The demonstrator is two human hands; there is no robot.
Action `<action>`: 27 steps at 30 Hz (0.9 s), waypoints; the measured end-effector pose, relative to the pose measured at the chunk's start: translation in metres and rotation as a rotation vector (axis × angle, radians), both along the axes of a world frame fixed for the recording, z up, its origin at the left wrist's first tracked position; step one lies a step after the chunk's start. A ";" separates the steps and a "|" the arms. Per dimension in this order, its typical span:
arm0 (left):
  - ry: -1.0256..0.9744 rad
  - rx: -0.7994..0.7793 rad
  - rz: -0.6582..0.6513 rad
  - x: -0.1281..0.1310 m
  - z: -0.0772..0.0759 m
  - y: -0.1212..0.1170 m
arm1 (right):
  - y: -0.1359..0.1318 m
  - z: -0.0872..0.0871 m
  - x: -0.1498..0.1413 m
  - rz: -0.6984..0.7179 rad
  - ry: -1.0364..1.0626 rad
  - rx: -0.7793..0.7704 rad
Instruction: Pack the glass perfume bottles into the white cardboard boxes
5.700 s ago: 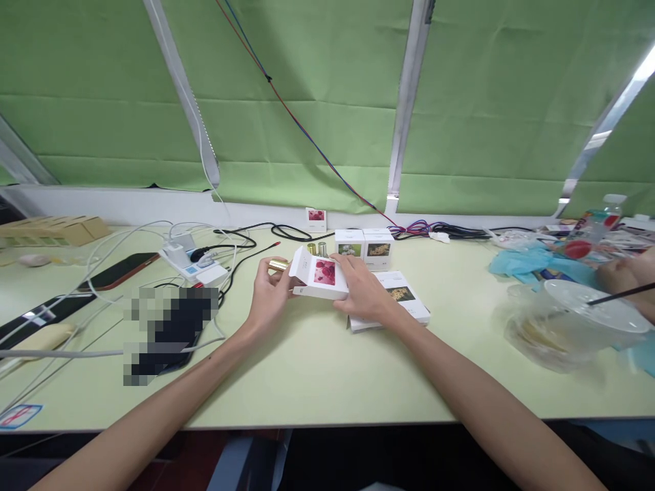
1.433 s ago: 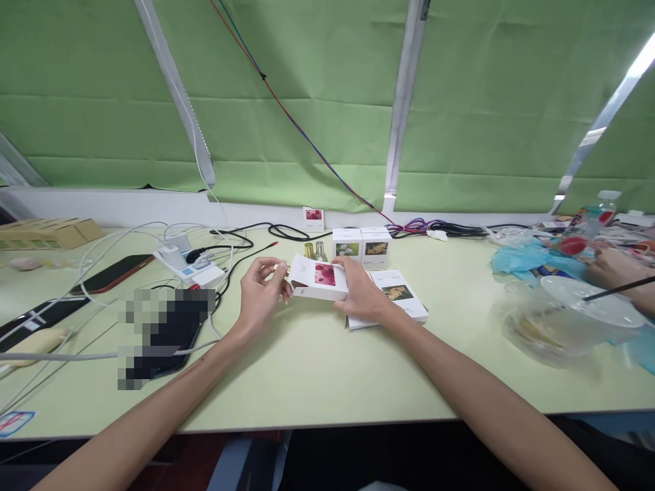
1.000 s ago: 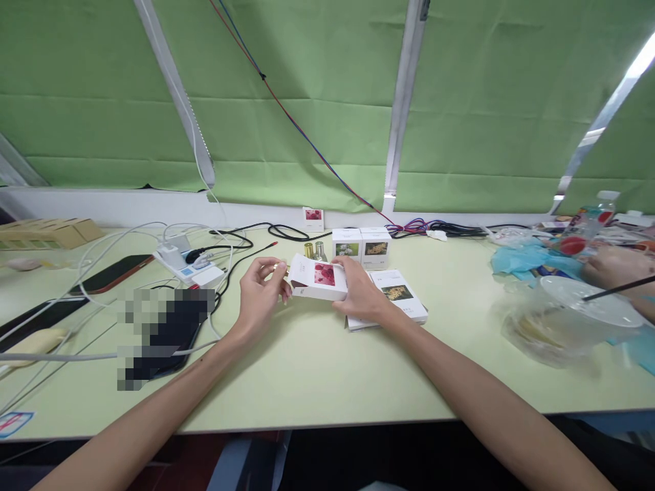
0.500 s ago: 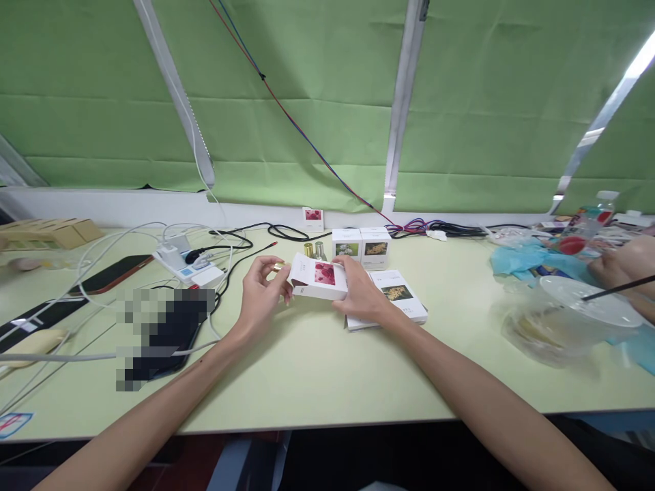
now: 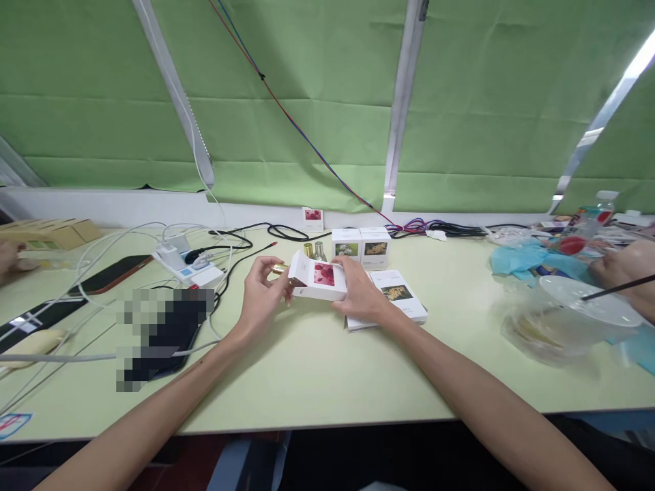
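My right hand (image 5: pixel 361 292) grips a small white carton (image 5: pixel 318 281) with a red flower picture, held just above the table. The carton's left end is open, with its flap raised. At that end, my left hand (image 5: pixel 267 285) pinches a small shiny gold tube (image 5: pixel 279 269), partly hidden by the fingers and the flap. Behind the carton stand a gold-topped tube (image 5: pixel 308 250) and a silver-topped tube (image 5: pixel 320 251). Flat white cartons (image 5: pixel 396 293) with a yellow flower picture lie under and beside my right wrist.
Two white boxes (image 5: pixel 361 247) stand behind my right hand; a small picture carton (image 5: pixel 313 218) leans at the wall. Leftward are a power strip (image 5: pixel 187 262), cables, phones and a cardboard box (image 5: pixel 48 234). Rightward sit a lidded plastic cup (image 5: pixel 568 320) and another person's hand (image 5: pixel 627 269).
My left fingers have shifted slightly and the gold tube shows more at the carton's open end, whose flap stands more upright. Another person's hand has come in at the far left.
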State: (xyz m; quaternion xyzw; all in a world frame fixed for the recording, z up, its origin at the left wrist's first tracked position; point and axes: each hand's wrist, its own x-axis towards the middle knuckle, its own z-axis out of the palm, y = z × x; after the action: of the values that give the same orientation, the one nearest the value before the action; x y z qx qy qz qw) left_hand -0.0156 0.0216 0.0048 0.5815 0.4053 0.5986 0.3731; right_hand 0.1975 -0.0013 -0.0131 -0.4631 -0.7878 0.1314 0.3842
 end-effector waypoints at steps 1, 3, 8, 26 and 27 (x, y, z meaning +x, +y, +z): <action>0.007 0.002 0.001 0.000 0.000 0.001 | 0.000 0.000 0.000 0.001 -0.007 0.002; 0.019 0.004 0.001 -0.001 -0.001 0.002 | 0.001 0.000 0.000 0.001 -0.019 0.007; 0.026 0.013 -0.017 -0.001 -0.003 0.003 | 0.002 -0.001 0.000 0.000 -0.024 0.012; 0.041 0.026 -0.034 -0.001 -0.002 0.000 | 0.002 -0.002 0.001 0.005 -0.025 0.027; 0.045 0.020 -0.030 -0.001 -0.001 -0.001 | 0.003 -0.002 0.001 0.007 -0.031 0.032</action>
State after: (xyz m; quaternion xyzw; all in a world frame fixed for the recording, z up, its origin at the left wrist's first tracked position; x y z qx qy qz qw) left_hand -0.0166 0.0207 0.0033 0.6044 0.3988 0.5838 0.3673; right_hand 0.1984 0.0013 -0.0149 -0.4562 -0.7972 0.1128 0.3790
